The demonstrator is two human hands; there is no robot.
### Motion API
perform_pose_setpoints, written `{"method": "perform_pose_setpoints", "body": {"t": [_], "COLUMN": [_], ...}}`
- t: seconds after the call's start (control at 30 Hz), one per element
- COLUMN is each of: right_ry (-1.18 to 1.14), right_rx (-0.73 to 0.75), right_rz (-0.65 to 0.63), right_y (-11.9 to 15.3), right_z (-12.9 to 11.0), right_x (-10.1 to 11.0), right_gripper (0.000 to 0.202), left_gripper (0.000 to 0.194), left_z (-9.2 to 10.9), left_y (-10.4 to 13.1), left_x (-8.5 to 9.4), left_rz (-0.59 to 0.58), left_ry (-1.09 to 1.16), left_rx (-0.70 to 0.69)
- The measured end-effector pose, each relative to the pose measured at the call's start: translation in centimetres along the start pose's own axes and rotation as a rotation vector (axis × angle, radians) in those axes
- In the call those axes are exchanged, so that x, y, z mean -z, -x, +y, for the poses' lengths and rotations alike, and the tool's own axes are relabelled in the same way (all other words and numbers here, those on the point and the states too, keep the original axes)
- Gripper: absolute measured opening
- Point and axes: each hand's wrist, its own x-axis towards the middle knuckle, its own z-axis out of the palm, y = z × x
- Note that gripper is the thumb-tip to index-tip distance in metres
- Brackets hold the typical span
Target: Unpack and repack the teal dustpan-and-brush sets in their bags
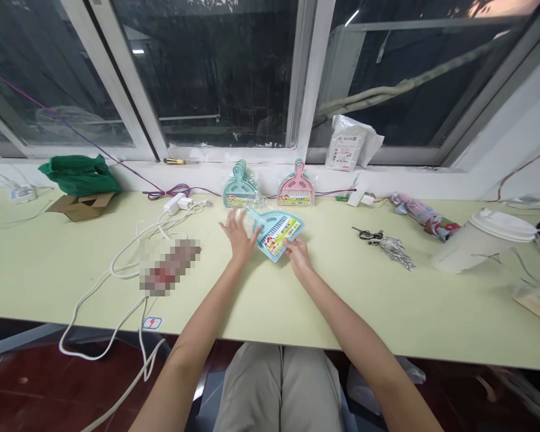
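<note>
A light blue dustpan and brush set (279, 231) with a yellow-green label is held tilted above the pale table (342, 306). My right hand (298, 253) grips its lower right edge, thumb on the label. Beside the handle end, my left hand (239, 235) has its fingers spread; whether it touches the wrapping is unclear. Behind, against the wall, several green dustpan sets (240, 187) stand upright in clear wrap, and to their right are pink dustpan sets (297, 187).
White cables (117, 264) with chargers and a pixelated object (171, 267) lie left. A green bag (81, 174) sits on a cardboard box (85, 207). Keys (371, 236), a folded umbrella (423, 217) and a lidded white cup (481, 240) are at the right.
</note>
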Motion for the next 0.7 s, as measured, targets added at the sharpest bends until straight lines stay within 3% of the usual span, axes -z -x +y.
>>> {"method": "perform_pose_setpoints", "body": {"t": [0.07,0.1,0.13,0.2,0.27,0.33,0.5,0.7], "right_ry": [-0.008,-0.010,-0.011,-0.016,-0.027,-0.046,-0.053,-0.006], "right_rx": [0.013,0.019,0.026,0.036,0.041,0.060,0.135,0.070], "right_rz": [-0.014,-0.019,-0.023,-0.033,-0.036,-0.030,0.041,-0.016], "right_y": [-0.2,-0.2,-0.1,0.0,0.1,0.1,0.0,0.1], "right_z": [-0.1,-0.1,-0.1,0.0,-0.1,-0.3,-1.1,-1.2], "right_x": [0.0,0.0,-0.1,-0.2,-0.3,-0.4,-0.3,-0.4], "right_gripper": [0.026,0.027,0.028,0.029,0.028,0.028,0.024,0.026], "left_gripper": [0.081,0.082,0.078,0.066,0.059,0.060,0.059,0.054], "left_z": [-0.2,-0.4,-0.6,-0.6,-0.1,1.1,3.5,3.8], "left_y": [-0.6,-0.8,-1.0,-0.9,-0.2,0.8,2.3,2.2], "left_x": [0.1,0.1,0.0,-0.5,-1.3,-2.3,-3.7,-2.7], "left_rz": [0.208,0.219,0.157,-0.114,-0.364,-0.464,-0.544,-0.493], "left_ry": [0.184,0.333,0.509,0.861,1.089,1.188,1.246,1.202], "left_rx": [0.312,0.476,0.619,0.800,0.855,0.870,0.847,0.794]}}
